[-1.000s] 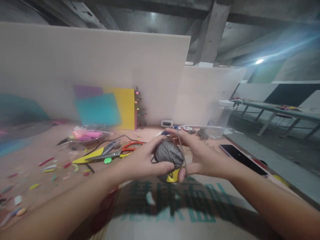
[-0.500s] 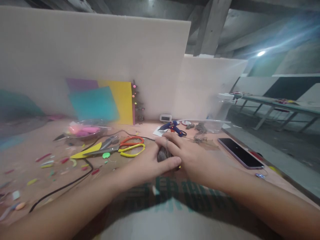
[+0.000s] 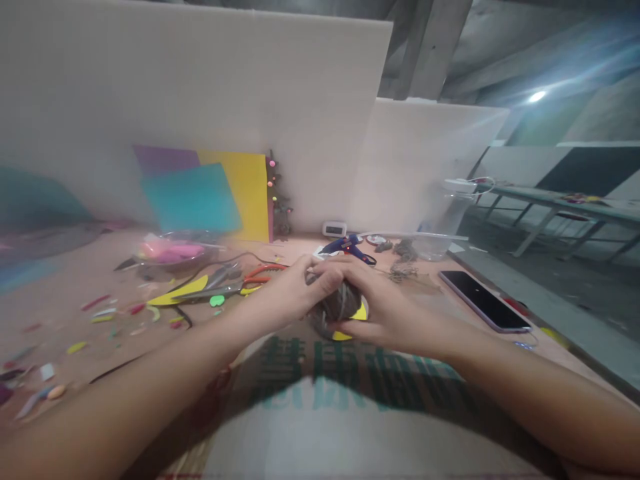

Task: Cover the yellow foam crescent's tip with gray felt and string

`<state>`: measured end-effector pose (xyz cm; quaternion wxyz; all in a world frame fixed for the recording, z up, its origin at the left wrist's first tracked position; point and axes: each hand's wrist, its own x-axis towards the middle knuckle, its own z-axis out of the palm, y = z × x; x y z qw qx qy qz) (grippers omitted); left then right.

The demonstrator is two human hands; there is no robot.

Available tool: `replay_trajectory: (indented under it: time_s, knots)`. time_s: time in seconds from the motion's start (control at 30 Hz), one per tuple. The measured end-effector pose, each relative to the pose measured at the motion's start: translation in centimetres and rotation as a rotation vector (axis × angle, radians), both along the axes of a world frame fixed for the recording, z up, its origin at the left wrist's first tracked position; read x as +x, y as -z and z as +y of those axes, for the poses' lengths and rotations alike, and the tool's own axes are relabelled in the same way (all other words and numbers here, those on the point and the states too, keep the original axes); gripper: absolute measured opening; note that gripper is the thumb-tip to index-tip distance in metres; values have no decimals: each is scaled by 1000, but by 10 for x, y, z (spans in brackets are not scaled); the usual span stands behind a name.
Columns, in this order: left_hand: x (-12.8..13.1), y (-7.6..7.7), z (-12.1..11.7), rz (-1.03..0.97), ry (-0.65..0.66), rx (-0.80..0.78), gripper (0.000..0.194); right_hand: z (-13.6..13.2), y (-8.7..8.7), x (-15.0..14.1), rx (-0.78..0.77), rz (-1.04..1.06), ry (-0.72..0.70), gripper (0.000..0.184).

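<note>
Lying in the head view between the two hands, the yarn [image 3: 345,303] is enclosed over the cardboard [image 3: 300,443]; whether it rests there cannot be told. A firm grip on it is kept by each hand: its upper left is clasped by the left hand [image 3: 303,291], with the thumb laid across the top, and its right side is cupped by the right hand [image 3: 381,308], with the thumb set low on the near side. Neither hand can be called nearer, as contact is made by both. Only a rounded bundle is shown, so no long axis can be told. At its lower right, the yellow piece [image 3: 342,336] is partly hidden by the right thumb. Beyond, the glue gun [image 3: 351,248] is seen on the desk [image 3: 60,290].
</note>
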<state>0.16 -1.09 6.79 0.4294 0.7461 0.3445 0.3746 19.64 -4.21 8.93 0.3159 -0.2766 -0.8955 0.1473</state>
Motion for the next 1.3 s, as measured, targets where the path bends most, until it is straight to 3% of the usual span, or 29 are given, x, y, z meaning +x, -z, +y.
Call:
replay_trajectory:
  time_s: [0.07, 0.17, 0.33, 0.5, 0.63, 0.77, 0.87, 1.07, 1.2, 1.3]
  knots:
    - [-1, -2, 2, -61, 49, -61, 65, 6, 4, 0, -73, 164, 82, 55]
    - [-2, -10, 2, -115, 23, -51, 62, 19, 6, 7, -361, 402, 110, 62]
    - [-2, -24, -8, 60, -95, 251, 38, 33, 11, 15, -728, 647, -187, 73]
    - [-3, -24, -13, 96, -177, 359, 30, 31, 13, 14, -909, 619, -362, 70]
    - [-6, -20, -14, 57, -298, 482, 35, 26, 11, 11, -957, 609, -395, 67]
    - [-7, -22, -18, 121, -281, 885, 18, 24, 12, 8, -945, 639, -386, 61]
    - [-7, -22, -21, 150, -265, 1061, 24, 25, 16, 7, -944, 648, -354, 63]
    - [-8, -22, -19, 135, -302, 1012, 14, 27, 23, 8, -847, 661, -319, 73]
    - [-8, -25, -20, 149, -295, 987, 4, 26, 19, 10, -767, 608, -271, 65]
    - [-8, -28, -22, 154, -335, 912, 8, 23, 14, 12, -708, 552, -229, 66]
